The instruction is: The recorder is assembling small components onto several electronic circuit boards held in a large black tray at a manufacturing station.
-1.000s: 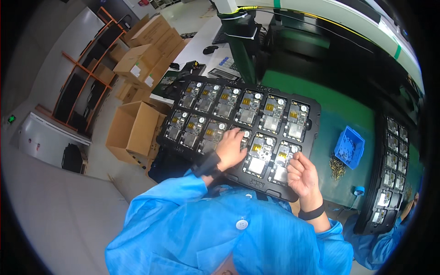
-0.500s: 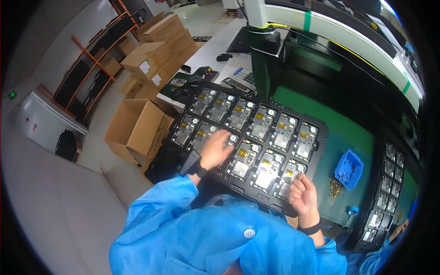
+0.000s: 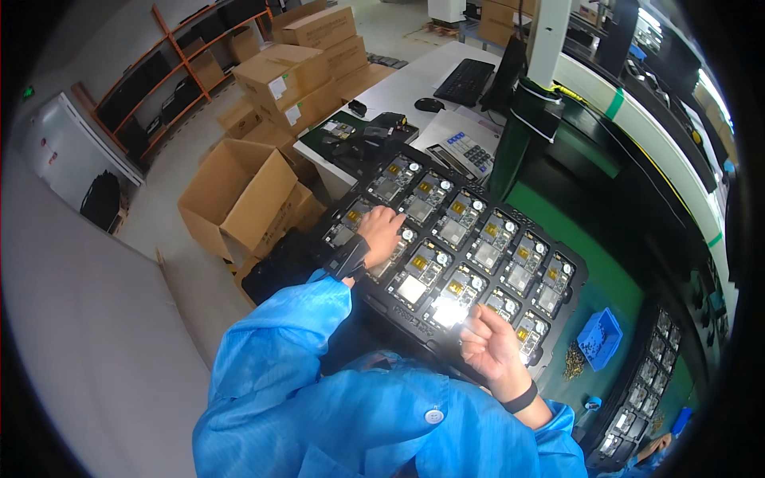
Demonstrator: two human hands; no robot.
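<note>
A black tray (image 3: 413,327) with rows of circuit boards (image 3: 458,217) lies tilted before me, each board bearing a silver shield, an amber patch and a round white sticker. My left hand (image 3: 381,237) rests palm down over a front-row board towards the tray's left end, its fingers extended and partly covering that board. Above the front edge, near the tray's right end, my right hand (image 3: 490,346) is curled, thumb against the bent index finger. Whatever its fingertips may hold is too small to make out. Dark bands circle both wrists.
A blue bin (image 3: 600,338) of small dark parts stands right of the tray, beside a pile of brass-coloured pieces (image 3: 574,361). Further right, another person's hand (image 3: 655,448) is by a second board tray (image 3: 607,444). A calculator (image 3: 466,151), keyboard (image 3: 464,82) and cartons (image 3: 239,195) lie beyond.
The view has swung, so the tray appears more slanted. My right hand has shifted left along the tray's front edge. My left hand stays over the front row, its fingers closer together.
</note>
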